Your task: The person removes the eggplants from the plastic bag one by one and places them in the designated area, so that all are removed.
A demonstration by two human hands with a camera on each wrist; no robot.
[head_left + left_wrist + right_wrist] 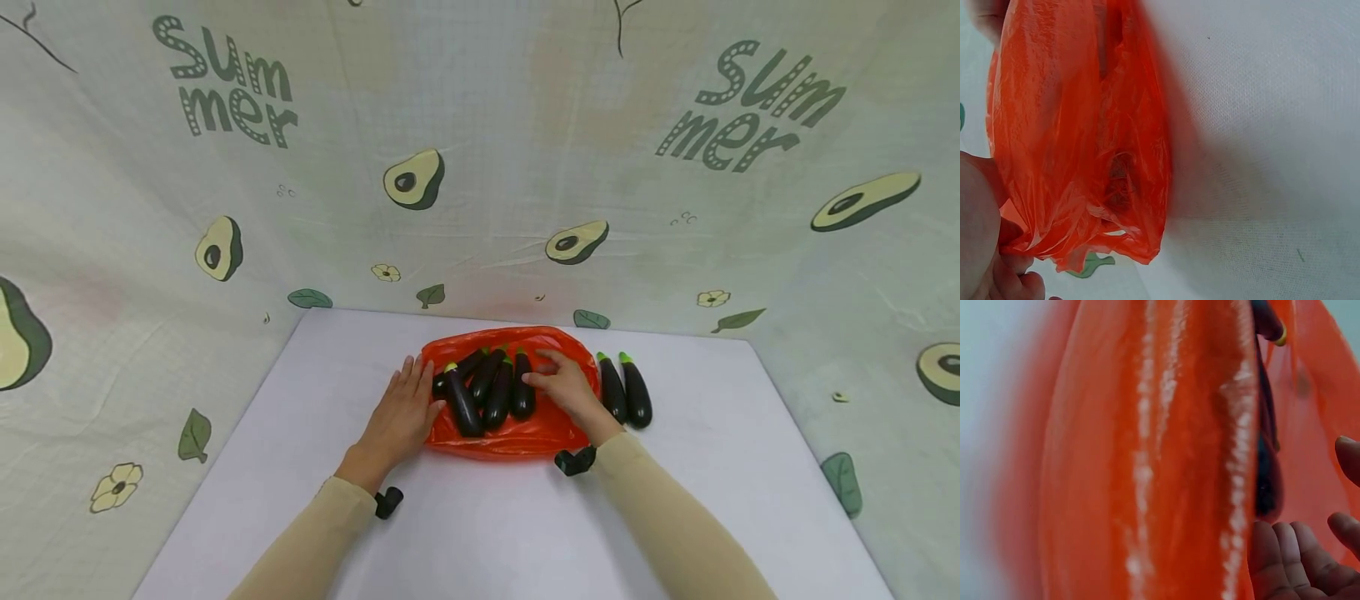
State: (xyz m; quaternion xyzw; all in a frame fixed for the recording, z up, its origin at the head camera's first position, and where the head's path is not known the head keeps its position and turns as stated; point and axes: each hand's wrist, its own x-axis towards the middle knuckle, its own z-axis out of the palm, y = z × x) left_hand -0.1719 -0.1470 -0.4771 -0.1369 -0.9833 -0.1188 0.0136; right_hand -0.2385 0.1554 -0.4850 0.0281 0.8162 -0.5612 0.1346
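Note:
A red plastic bag lies open on the white table, with several dark eggplants inside. At the bag's left edge, my left hand grips the rim, thumb on the inner side; the left wrist view shows bunched red plastic at that hand. My right hand reaches over the bag's right side, fingers spread and slightly bent, holding nothing. Its fingertips are close to the rightmost eggplant inside; contact is unclear. In the right wrist view, the bag wall partly hides the eggplants beside my hand.
Two more eggplants lie side by side just right of the bag, near my right wrist. The white table extends around the bag. A cloth printed with avocados and leaves hangs behind and at the sides.

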